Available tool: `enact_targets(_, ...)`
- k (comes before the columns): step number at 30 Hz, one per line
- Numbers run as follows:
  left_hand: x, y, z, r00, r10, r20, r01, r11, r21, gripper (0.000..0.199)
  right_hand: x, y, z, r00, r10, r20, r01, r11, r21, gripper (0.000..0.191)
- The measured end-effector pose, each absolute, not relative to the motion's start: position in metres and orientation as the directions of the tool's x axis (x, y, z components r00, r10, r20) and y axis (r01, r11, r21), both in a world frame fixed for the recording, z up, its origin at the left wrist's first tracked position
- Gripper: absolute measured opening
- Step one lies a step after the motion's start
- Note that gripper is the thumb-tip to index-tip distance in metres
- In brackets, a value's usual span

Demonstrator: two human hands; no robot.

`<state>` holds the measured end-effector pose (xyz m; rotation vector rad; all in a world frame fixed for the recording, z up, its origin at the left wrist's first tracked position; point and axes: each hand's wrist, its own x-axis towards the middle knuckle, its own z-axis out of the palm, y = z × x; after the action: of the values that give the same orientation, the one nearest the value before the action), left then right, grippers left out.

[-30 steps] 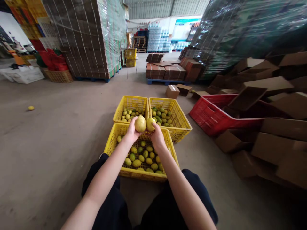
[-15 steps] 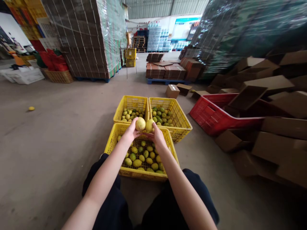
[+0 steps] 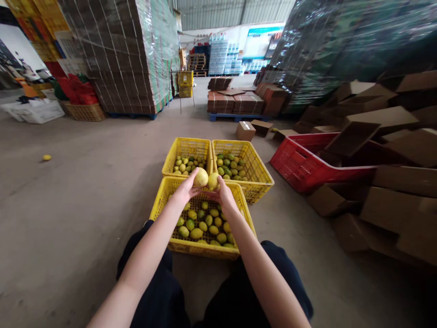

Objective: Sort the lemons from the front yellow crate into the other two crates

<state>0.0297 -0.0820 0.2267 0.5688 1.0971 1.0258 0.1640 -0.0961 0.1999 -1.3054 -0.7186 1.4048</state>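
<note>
My left hand (image 3: 186, 189) is closed on a yellow lemon (image 3: 200, 177). Beside it, my right hand (image 3: 225, 193) grips a second lemon (image 3: 213, 181). Both lemons are held up side by side above the far part of the near yellow crate (image 3: 201, 249). Inside that crate lie several yellow and greenish lemons (image 3: 196, 233), spread over its slotted floor. Beyond it stand a back left yellow crate (image 3: 167, 161) with mostly yellow lemons and a back right yellow crate (image 3: 261, 171) with greener ones. My forearms hide parts of the near crate.
To the right, a red crate (image 3: 293, 168) sits among heaped cardboard boxes (image 3: 392, 200). A single lemon (image 3: 47, 157) lies on the floor at left. Farther off are flattened cartons (image 3: 235, 102) on a blue pallet and a tall wrapped stack (image 3: 112, 54).
The view has shifted very slightly. Both hands keep hold of their lemons in nearly the same place, and the crates have not moved.
</note>
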Motion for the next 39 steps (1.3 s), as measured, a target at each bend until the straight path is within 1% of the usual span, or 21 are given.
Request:
enact_targets(2, 0.026, -0.084, 0.230, 0.063, 0.954, -0.292, -0.301, 0.297, 0.906, 0.048, 0.166, -0.096, 0.196, 0.190, 0.953, -0.235, -0.215, -0.193, -0.957, 0.041)
enact_targets(3, 0.024, -0.085, 0.231, 0.045, 0.980, -0.194, -0.243, 0.199, 0.949, 0.053, 0.166, -0.096, 0.194, 0.226, 0.959, -0.173, -0.165, -0.137, -0.977, 0.044)
enact_targets(5, 0.019, -0.087, 0.233, 0.031, 0.999, -0.031, -0.130, 0.034, 0.991, 0.063, 0.168, -0.096, 0.189, 0.276, 0.960, -0.043, -0.071, -0.025, -0.997, 0.049)
enact_targets(6, 0.017, -0.087, 0.234, 0.037, 0.999, 0.016, -0.089, -0.012, 0.996, 0.068, 0.168, -0.095, 0.187, 0.286, 0.958, 0.013, -0.047, 0.027, -0.999, 0.052)
enact_targets(8, 0.013, -0.089, 0.233, 0.076, 0.995, 0.067, -0.059, -0.063, 0.996, 0.073, 0.168, -0.095, 0.185, 0.285, 0.954, 0.091, -0.056, 0.112, -0.992, 0.054)
enact_targets(11, 0.010, -0.089, 0.231, 0.126, 0.986, 0.105, -0.075, -0.096, 0.993, 0.076, 0.166, -0.096, 0.186, 0.278, 0.950, 0.140, -0.118, 0.179, -0.977, 0.056)
enact_targets(15, 0.007, -0.089, 0.229, 0.121, 0.989, 0.087, -0.155, -0.068, 0.986, 0.076, 0.165, -0.100, 0.196, 0.257, 0.948, 0.185, -0.132, 0.224, -0.966, 0.052)
enact_targets(18, 0.010, -0.091, 0.230, 0.134, 0.990, 0.050, -0.324, -0.004, 0.946, 0.069, 0.166, -0.103, 0.206, 0.267, 0.945, 0.189, -0.134, 0.231, -0.964, 0.049)
enact_targets(21, 0.018, -0.093, 0.233, 0.188, 0.982, 0.006, -0.519, 0.094, 0.849, 0.054, 0.167, -0.107, 0.216, 0.223, 0.963, 0.150, -0.170, 0.190, -0.967, 0.049)
enact_targets(24, 0.029, -0.094, 0.232, 0.216, 0.965, -0.148, -0.626, 0.253, 0.737, 0.047, 0.167, -0.111, 0.223, 0.193, 0.971, 0.139, -0.174, 0.173, -0.969, 0.048)
enact_targets(26, 0.035, -0.094, 0.230, 0.207, 0.941, -0.267, -0.670, 0.335, 0.662, 0.050, 0.166, -0.113, 0.226, 0.219, 0.961, 0.170, -0.150, 0.205, -0.967, 0.048)
enact_targets(28, 0.039, -0.093, 0.227, 0.213, 0.919, -0.331, -0.702, 0.380, 0.603, 0.056, 0.166, -0.114, 0.226, 0.253, 0.945, 0.209, -0.111, 0.243, -0.964, 0.047)
enact_targets(30, 0.042, -0.094, 0.223, 0.238, 0.914, -0.329, -0.720, 0.393, 0.572, 0.062, 0.167, -0.114, 0.224, 0.293, 0.931, 0.218, -0.069, 0.248, -0.966, 0.048)
enact_targets(32, 0.044, -0.097, 0.222, 0.267, 0.924, -0.275, -0.735, 0.379, 0.562, 0.066, 0.170, -0.113, 0.222, 0.359, 0.913, 0.192, -0.022, 0.214, -0.977, 0.050)
enact_targets(35, 0.049, -0.103, 0.223, 0.304, 0.935, -0.186, -0.760, 0.355, 0.544, 0.062, 0.174, -0.111, 0.218, 0.470, 0.864, 0.183, 0.091, 0.159, -0.983, 0.053)
enact_targets(37, 0.054, -0.106, 0.224, 0.293, 0.938, -0.187, -0.773, 0.347, 0.531, 0.057, 0.174, -0.110, 0.216, 0.492, 0.839, 0.234, 0.176, 0.167, -0.970, 0.053)
enact_targets(39, 0.059, -0.107, 0.225, 0.250, 0.942, -0.223, -0.779, 0.333, 0.532, 0.052, 0.173, -0.111, 0.216, 0.441, 0.844, 0.306, 0.250, 0.212, -0.945, 0.047)
